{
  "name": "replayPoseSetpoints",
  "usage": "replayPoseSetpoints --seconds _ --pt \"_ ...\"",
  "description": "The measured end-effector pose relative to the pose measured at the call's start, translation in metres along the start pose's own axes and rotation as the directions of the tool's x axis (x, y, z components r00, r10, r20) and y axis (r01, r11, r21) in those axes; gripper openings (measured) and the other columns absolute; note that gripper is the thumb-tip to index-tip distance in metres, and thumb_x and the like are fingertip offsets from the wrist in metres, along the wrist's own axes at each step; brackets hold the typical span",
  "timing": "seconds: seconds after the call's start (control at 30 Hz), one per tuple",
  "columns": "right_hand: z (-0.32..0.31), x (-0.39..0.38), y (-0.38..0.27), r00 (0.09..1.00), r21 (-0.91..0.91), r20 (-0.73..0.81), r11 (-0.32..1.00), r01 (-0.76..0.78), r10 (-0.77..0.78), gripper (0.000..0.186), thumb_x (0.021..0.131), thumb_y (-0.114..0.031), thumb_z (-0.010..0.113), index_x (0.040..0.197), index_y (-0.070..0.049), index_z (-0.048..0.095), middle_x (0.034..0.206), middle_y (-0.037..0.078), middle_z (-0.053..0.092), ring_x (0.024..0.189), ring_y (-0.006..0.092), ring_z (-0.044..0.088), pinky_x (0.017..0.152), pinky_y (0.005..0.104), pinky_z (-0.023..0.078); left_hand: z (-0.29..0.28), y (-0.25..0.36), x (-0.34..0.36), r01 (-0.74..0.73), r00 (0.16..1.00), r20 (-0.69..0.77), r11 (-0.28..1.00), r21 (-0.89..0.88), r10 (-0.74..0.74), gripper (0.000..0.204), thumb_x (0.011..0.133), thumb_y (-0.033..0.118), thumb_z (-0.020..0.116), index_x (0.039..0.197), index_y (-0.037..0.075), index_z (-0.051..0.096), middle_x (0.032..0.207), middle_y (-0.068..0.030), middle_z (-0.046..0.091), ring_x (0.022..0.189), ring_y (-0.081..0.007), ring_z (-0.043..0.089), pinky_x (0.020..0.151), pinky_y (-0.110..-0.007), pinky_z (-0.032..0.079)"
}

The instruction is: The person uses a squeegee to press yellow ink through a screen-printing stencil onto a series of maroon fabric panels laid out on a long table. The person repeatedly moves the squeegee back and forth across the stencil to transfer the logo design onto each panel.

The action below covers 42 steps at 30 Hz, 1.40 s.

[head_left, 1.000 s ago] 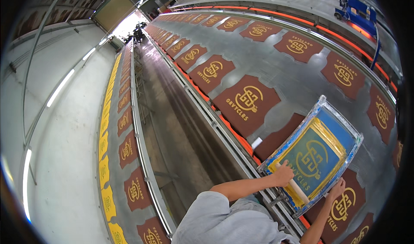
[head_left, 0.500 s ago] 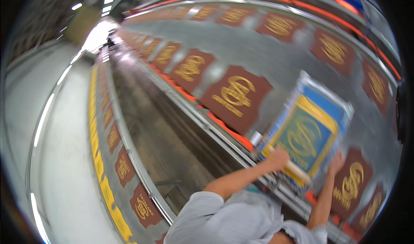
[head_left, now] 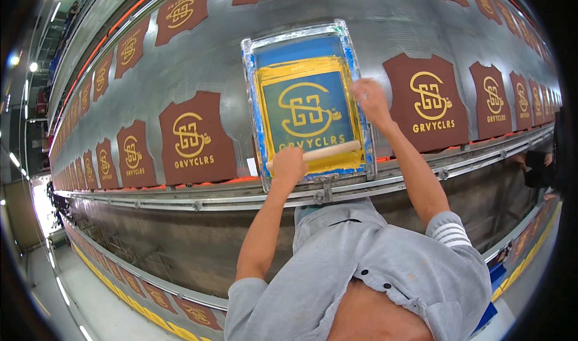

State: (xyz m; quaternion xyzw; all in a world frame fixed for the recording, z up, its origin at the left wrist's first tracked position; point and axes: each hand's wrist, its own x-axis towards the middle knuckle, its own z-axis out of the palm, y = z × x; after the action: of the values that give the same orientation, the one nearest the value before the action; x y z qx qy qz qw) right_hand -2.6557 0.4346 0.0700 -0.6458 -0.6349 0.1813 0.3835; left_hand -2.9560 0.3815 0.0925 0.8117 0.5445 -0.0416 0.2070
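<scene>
My left hand [head_left: 288,165] is wrapped round a pale wooden squeegee [head_left: 331,150] at the bottom of a screen frame [head_left: 248,88] with blue and yellow mesh and a logo. My right hand [head_left: 369,95] grips the frame's right side, fingers bent on the rim. The screen lies on a long grey print table [head_left: 229,52]. Brown garment panels with yellow printed logos lie either side of it, one to the left [head_left: 198,142] and one to the right [head_left: 427,124].
A metal rail [head_left: 229,200] runs along the table's near edge, just below the screen. More rows of printed panels stretch both ways. Behind me, another long table carries brown and yellow pieces [head_left: 198,314]. A person in dark clothing [head_left: 536,169] is at the far right.
My view has swung round, so the table now runs across it and the screen sits centred. My right hand is higher up the frame's side. My left hand still holds the squeegee.
</scene>
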Motion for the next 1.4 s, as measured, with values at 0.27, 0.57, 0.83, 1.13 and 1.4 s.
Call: replayPoseSetpoints --seconds 0.27,0.57,0.83,1.13,1.4 --pt "0.039 0.057 -0.040 0.771 -0.460 0.632 0.836 0.299 0.072 0.013 0.074 -0.013 0.069 0.086 -0.010 0.073 0.086 0.009 0.071 0.087 0.0300 0.070 0.074 0.0432 0.054 -0.050 -0.029 0.138 -0.128 0.990 -0.063 0.992 0.014 0.129 0.014 0.072 0.014 0.069 0.084 0.011 0.075 0.079 -0.0140 0.070 0.076 -0.0347 0.070 0.067 -0.046 0.055" --pt "0.068 0.153 -0.019 0.778 -0.443 0.612 0.877 0.188 0.142 0.014 0.073 -0.009 0.066 0.086 -0.007 0.072 0.085 0.012 0.070 0.084 0.0320 0.069 0.077 0.0436 0.055 -0.091 -0.078 0.230 -0.089 0.996 0.025 0.985 0.147 0.087 0.017 0.072 0.016 0.066 0.086 0.011 0.076 0.083 -0.0130 0.072 0.077 -0.0333 0.070 0.067 -0.045 0.056" --pt "0.058 0.122 -0.027 0.804 -0.374 0.595 0.887 0.270 0.006 0.016 0.074 -0.007 0.067 0.089 -0.003 0.070 0.094 0.014 0.067 0.093 0.0317 0.067 0.079 0.0421 0.055 -0.066 -0.080 0.201 -0.175 0.973 -0.140 0.983 0.060 0.182 0.026 0.070 0.010 0.064 0.093 0.012 0.077 0.085 -0.0100 0.071 0.075 -0.0319 0.070 0.064 -0.043 0.056" --pt "0.040 0.011 -0.050 0.830 -0.298 0.557 0.924 0.242 -0.038 0.011 0.068 -0.003 0.065 0.079 -0.002 0.063 0.089 0.013 0.061 0.088 0.0314 0.062 0.077 0.0422 0.052 -0.029 -0.057 0.096 -0.131 0.983 -0.135 0.991 -0.037 0.125 0.037 0.065 0.012 0.065 0.101 0.012 0.075 0.098 -0.0054 0.073 0.079 -0.0301 0.070 0.065 -0.042 0.056" --pt "0.023 -0.107 -0.074 0.825 -0.275 0.564 0.939 0.209 -0.018 0.015 0.068 -0.005 0.065 0.082 -0.003 0.063 0.088 0.010 0.059 0.089 0.0297 0.062 0.078 0.0400 0.052 0.022 -0.035 -0.019 -0.098 0.988 -0.128 0.991 -0.089 0.086 0.039 0.063 0.006 0.067 0.101 0.010 0.075 0.101 -0.0040 0.072 0.086 -0.0274 0.071 0.068 -0.040 0.057"
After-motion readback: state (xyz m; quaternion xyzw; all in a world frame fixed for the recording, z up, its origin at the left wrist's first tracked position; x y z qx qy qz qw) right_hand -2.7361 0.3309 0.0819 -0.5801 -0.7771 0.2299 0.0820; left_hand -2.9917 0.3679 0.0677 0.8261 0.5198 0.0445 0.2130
